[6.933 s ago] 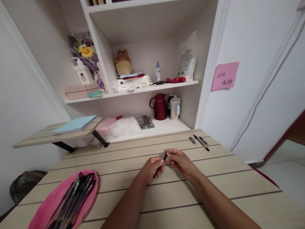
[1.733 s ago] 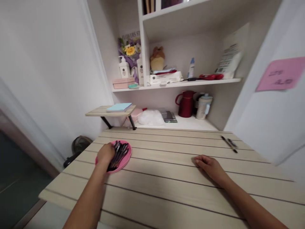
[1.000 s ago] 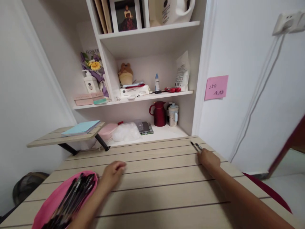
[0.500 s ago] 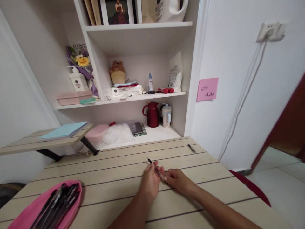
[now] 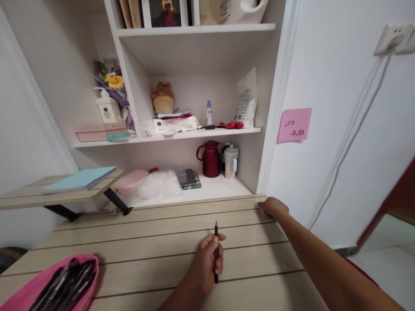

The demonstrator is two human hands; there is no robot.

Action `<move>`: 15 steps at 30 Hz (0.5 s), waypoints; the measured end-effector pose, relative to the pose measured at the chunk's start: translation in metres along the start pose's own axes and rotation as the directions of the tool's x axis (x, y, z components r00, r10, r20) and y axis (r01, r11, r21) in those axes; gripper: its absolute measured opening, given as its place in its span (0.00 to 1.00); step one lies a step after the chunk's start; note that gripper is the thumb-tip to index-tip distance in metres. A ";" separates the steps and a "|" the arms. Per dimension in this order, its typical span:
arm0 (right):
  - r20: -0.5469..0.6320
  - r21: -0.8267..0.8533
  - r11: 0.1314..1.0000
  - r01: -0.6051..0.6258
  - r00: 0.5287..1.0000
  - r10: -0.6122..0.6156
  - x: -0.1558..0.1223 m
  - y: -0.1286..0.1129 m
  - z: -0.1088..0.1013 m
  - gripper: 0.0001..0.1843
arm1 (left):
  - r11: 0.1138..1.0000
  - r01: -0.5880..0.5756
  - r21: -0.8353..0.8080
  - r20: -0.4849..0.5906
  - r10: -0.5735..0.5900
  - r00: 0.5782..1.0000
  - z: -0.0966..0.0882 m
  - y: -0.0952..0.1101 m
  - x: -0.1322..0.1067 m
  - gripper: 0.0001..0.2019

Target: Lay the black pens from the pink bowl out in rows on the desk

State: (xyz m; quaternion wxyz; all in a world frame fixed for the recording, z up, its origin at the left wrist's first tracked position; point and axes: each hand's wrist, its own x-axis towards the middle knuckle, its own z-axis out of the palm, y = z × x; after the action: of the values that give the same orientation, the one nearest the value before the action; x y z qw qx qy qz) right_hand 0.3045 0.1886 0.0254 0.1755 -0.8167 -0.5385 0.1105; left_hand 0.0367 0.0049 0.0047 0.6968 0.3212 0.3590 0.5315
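My left hand (image 5: 209,263) is closed around a black pen (image 5: 216,233) in the middle of the table. The bare pen tip points away from me, and the pen's back end sticks out below my fingers. At the table's far right corner, my right hand (image 5: 274,207) rests low over the surface with its fingers curled. Whatever lies under those fingers is hidden. At the lower left sits a pink tray (image 5: 35,280) holding several dark pens (image 5: 65,285).
The slatted wooden table (image 5: 136,255) meets a white shelf unit (image 5: 194,32) at the back. A raised stand (image 5: 19,190) bears blue paper (image 5: 79,178) on the left. On the lowest shelf are a red jug (image 5: 211,160), a cup (image 5: 231,162) and a white plastic bag (image 5: 160,185).
My right hand has left the pen's back end and moved to the far right corner, covering the spot where a small pen part lay. The pen in my left hand has turned more upright in view.
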 end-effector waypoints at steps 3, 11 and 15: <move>-0.036 0.068 0.998 0.003 0.999 0.000 -0.001 -0.003 0.015 0.12 | 1.000 0.017 0.003 -0.002 -0.017 1.000 -0.001 0.000 0.001 0.19; -0.152 0.494 0.863 0.110 0.988 -0.039 -0.008 -0.015 0.005 0.14 | 0.998 0.031 0.061 0.040 -0.033 0.999 0.000 -0.001 0.001 0.18; -0.149 0.712 0.691 0.128 0.988 -0.030 -0.034 -0.006 -0.018 0.18 | 0.989 0.013 0.144 0.122 -0.031 0.992 0.001 -0.003 0.000 0.18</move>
State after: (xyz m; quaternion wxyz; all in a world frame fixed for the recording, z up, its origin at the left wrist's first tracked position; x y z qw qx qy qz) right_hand 0.2929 0.1568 0.0438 0.5189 -0.6643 -0.4747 0.2532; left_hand 0.0386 0.0044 0.0028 0.6986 0.3986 0.3559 0.4758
